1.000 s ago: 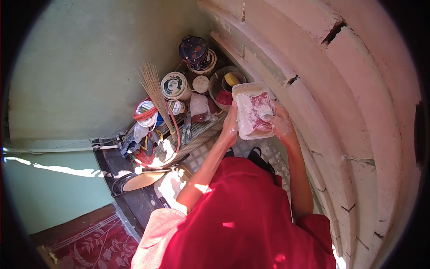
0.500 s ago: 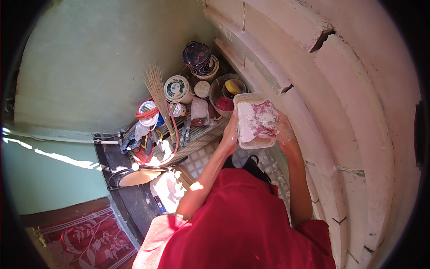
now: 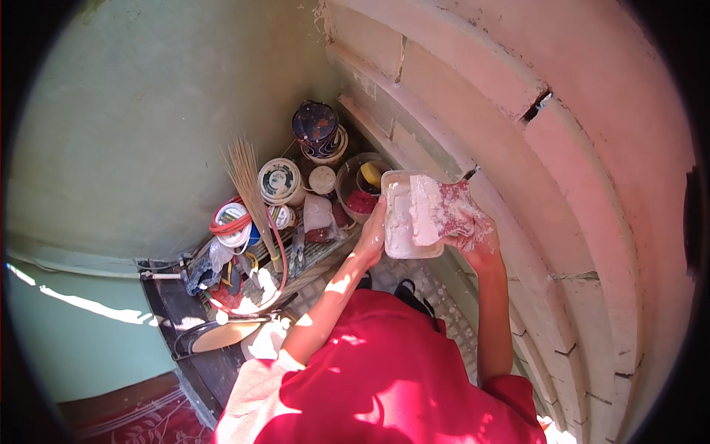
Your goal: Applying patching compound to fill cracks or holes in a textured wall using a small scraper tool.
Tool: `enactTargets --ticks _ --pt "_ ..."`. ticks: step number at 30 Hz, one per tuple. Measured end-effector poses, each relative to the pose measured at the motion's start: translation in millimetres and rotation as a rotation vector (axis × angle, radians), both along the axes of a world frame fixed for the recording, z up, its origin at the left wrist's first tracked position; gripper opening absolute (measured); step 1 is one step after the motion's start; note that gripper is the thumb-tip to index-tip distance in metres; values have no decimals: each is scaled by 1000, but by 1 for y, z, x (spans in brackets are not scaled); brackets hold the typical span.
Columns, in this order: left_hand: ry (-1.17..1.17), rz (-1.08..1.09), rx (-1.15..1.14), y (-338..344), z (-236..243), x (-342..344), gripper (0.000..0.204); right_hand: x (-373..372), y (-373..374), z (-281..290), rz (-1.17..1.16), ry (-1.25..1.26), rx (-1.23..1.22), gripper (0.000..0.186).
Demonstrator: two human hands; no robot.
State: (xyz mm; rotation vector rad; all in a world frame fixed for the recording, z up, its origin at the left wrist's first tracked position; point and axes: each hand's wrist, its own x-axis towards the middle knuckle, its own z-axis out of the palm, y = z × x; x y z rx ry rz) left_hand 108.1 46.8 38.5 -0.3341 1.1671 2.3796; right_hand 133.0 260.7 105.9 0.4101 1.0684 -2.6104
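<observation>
My left hand (image 3: 374,232) grips the left side of a white rectangular plastic tub (image 3: 400,250). Pale putty coats the tub's inside. In my right hand (image 3: 479,243) is a reddish, putty-smeared spreader (image 3: 456,209). A thick band of whitish putty (image 3: 424,211) lies along its left edge, over the tub's right part. The fingers of my right hand are closed round the spreader's right side and are smeared with putty. Both hands are in front of my chest.
A cluttered rack beyond my left arm holds lidded white buckets (image 3: 280,181), a dark patterned bucket (image 3: 316,127), a stick broom (image 3: 246,174), a red hose (image 3: 284,265) and a basin (image 3: 346,175) with a yellow sponge (image 3: 371,175). A ledged pinkish wall (image 3: 562,200) with gaps rises at right.
The spreader has moved right relative to the tub, uncovering more of the tub's inside. Its putty band now shows as a thick strip. The whole view has shifted slightly.
</observation>
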Motion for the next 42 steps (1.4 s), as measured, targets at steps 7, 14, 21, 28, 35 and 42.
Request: enactTargets --ticks 7,14,21,28,35,42 --pt "24 -100 9 -28 16 -22 63 2 -36 -2 -161 -22 214 42" --pt "64 -152 -25 -47 14 -38 61 -1 -50 24 -169 -21 105 44" --pt "6 -124 -40 -64 24 -41 62 -19 -64 75 -172 133 88 44" --pt "93 -150 -20 -48 32 -54 65 -44 -30 165 -206 444 216 42" --pt "43 -131 -18 -60 10 -52 64 -113 -10 256 -242 773 714 36" --pt "39 -43 -44 -68 -22 -44 66 -138 -41 298 -312 1436 2150 37"
